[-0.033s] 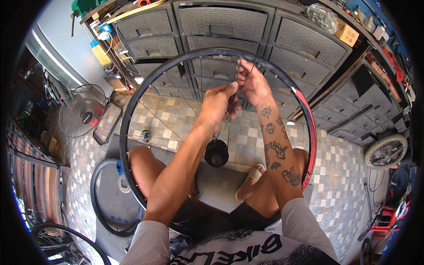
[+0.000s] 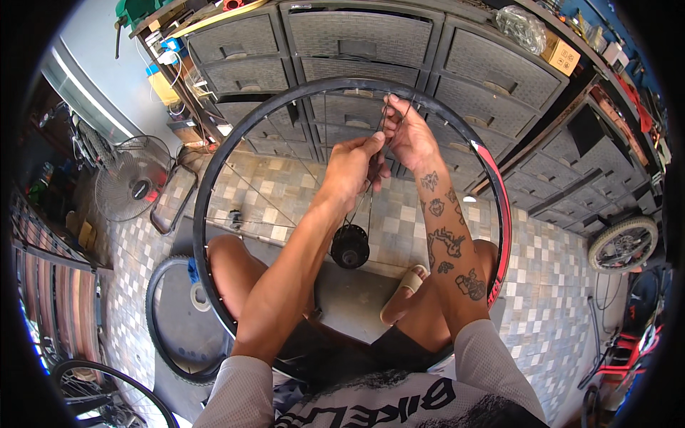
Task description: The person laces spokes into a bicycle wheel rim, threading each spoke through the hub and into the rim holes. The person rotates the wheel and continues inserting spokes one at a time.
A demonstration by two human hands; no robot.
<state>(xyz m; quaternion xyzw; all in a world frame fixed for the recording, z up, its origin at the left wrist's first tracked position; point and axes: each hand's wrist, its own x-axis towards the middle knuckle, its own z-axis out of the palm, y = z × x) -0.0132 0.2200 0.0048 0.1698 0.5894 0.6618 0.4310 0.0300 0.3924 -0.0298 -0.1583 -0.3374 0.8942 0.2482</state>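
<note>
Bicycle wheel rim (image 2: 202, 192): in front of the seated person, spanning both thighs, black with a red section on its right side; a black hub (image 2: 349, 247) sits low inside it, with thin spokes (image 2: 370, 210) running upward.
Far left: a caged fan (image 2: 132, 178) on the tiled floor.
Left mat: a bare black tyre (image 2: 152, 307) lies on a grey mat, beside the left thigh.
Behind the rim: dark grey drawers (image 2: 357, 28) with a woven pattern.
Upper right: a clear plastic bag (image 2: 519, 28) and a cardboard box (image 2: 560, 55) on top of the drawers.
Far right: a smaller spoked wheel (image 2: 623, 244) near the drawers.
In the way: the forearms and shirt hide most of the rim's lower arc.
Left grip: the left hand (image 2: 354, 167) is closed, thumb against fingers, around spokes above the hub.
Right grip: the right hand (image 2: 412, 135) has half-curled fingers touching spokes just below the rim's top; whether they pinch firmly, I cannot tell.
</note>
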